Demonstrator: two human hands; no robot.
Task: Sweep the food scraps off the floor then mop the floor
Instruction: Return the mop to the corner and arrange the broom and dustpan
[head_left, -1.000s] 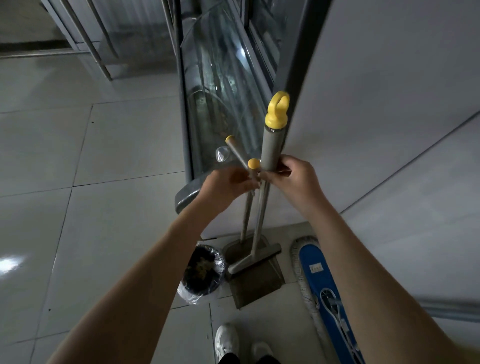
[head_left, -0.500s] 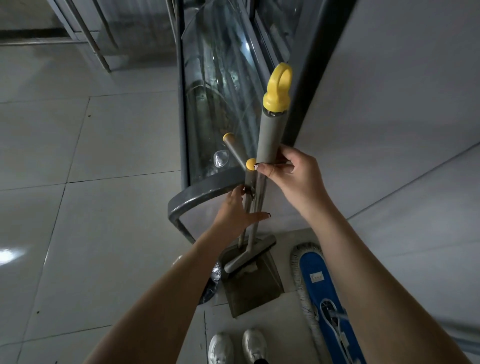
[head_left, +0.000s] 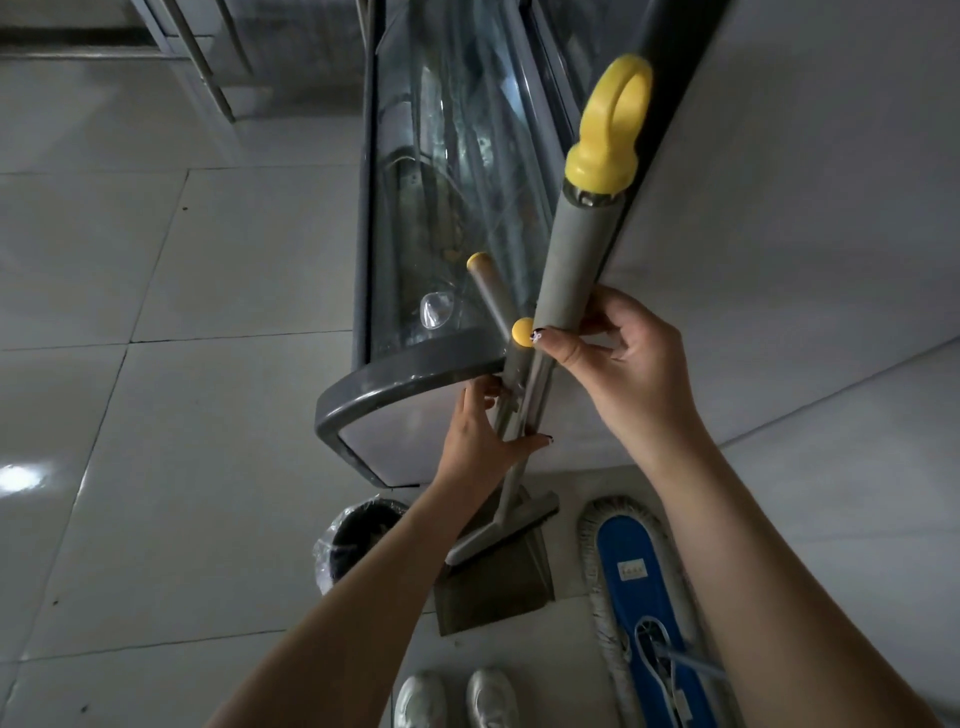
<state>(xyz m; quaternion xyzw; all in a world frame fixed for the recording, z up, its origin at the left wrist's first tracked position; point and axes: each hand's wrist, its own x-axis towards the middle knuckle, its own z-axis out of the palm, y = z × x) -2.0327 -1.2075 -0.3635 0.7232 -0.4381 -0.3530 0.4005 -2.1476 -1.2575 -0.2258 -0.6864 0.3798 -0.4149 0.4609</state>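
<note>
The right hand (head_left: 623, 374) holds the broom (head_left: 569, 260) upright, its grip wrapped round the bottom of the thick grey sleeve, below the yellow hanging loop (head_left: 613, 130). Lower down, the left hand (head_left: 480, 441) has its grip round the thin dustpan handle (head_left: 511, 364), thumb across the front and fingers behind; whether it also takes in the broom's narrow shaft just beside it, I cannot tell. The broom head (head_left: 519, 519) sits at the mouth of the grey dustpan (head_left: 493, 587), which stands on the tiled floor (head_left: 182, 415) against the foot of a glass display case (head_left: 452, 182). A flat mop (head_left: 631, 566) with a blue top lies on the floor to the right. A bag-lined bin (head_left: 353, 540) stands left of the dustpan, and white shoes (head_left: 421, 699) show at the bottom edge.
</note>
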